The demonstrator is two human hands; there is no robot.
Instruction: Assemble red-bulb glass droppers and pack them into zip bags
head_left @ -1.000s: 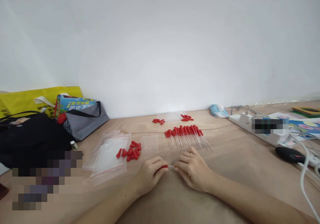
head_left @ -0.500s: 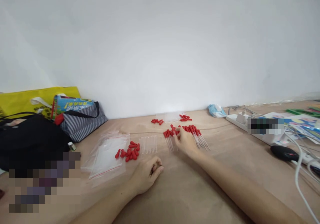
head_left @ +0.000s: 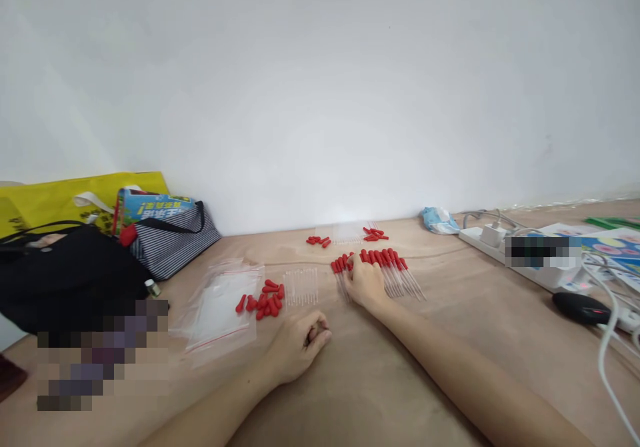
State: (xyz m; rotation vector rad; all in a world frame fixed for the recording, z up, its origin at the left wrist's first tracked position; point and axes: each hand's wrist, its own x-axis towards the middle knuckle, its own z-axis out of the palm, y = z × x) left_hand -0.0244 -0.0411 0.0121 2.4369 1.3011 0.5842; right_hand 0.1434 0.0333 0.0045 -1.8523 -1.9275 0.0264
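My right hand (head_left: 367,284) is over a row of glass droppers (head_left: 395,274) with red rubber bulbs, its fingers closed on a dropper in the row, largely hidden by the hand. My left hand (head_left: 300,347) rests on the table with its fingers curled and nothing visible in them. Just beyond it is a row of bare glass tubes (head_left: 301,287). Left of those tubes, loose red rubber bulbs (head_left: 267,302) lie in a pile, partly beside clear zip bags (head_left: 220,314).
Near the wall are more red bulbs (head_left: 318,241), red bulbs (head_left: 375,234) and thin tubes (head_left: 347,234). A blue tissue pack (head_left: 439,220), a white power strip (head_left: 520,260) and a black mouse-like object (head_left: 580,308) lie right. Bags (head_left: 170,240) stand left.
My right hand has lowered a dropper into the row; the bulb that stuck up by its fingers now lies level with the others. My left hand stays put. The view has shifted slightly.
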